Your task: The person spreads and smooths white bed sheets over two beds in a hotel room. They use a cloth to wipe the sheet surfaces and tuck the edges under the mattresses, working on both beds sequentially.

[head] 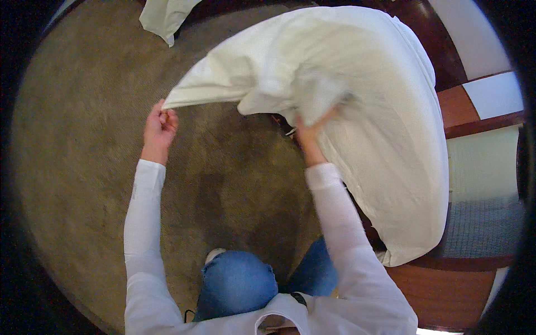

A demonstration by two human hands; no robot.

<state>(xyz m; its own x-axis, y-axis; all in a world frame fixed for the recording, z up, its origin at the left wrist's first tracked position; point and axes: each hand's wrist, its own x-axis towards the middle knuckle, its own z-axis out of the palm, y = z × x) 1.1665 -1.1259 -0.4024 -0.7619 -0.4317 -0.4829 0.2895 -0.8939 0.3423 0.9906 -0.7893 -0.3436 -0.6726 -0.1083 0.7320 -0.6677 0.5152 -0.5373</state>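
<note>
A white sheet (pixel 398 104) lies over a bed at the upper right, its near corner drawn out to the left above the carpet. My left hand (pixel 162 125) pinches the tip of that corner. At the bed's near edge is my right hand (pixel 316 130), blurred, its fingers spread against a raised fold of the sheet; whether it grips the cloth cannot be told. A small part of the dark bed base shows below the sheet beside my right wrist.
Brown carpet (pixel 92 125) spreads on the left. Another white cloth (pixel 165 19) hangs at the top. Wooden panelling (pixel 452 293) and a window with a screen (pixel 483 192) stand beyond the bed. My bent knee (pixel 238 284) is close below.
</note>
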